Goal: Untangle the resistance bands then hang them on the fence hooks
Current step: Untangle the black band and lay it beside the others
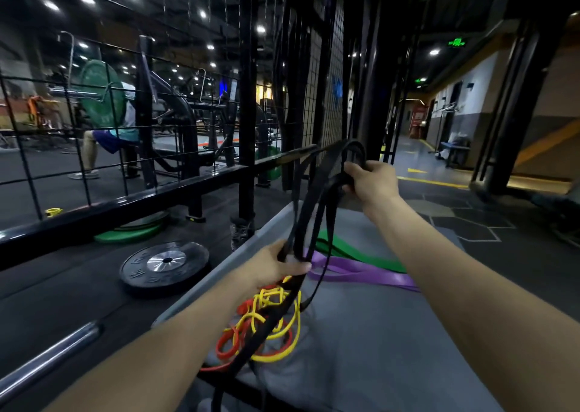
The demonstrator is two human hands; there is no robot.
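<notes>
My right hand grips the top loop of a black resistance band, held up in front of the wire fence. My left hand grips the same black band lower down, its strands running between my hands. The band's lower part trails down across a tangle of yellow bands and orange bands on a grey mat. A purple band and a green band lie flat on the mat behind my left hand.
A black weight plate and a green plate lie on the floor left of the mat. A steel bar lies at lower left. Behind the fence a person sits at a machine. A corridor opens to the right.
</notes>
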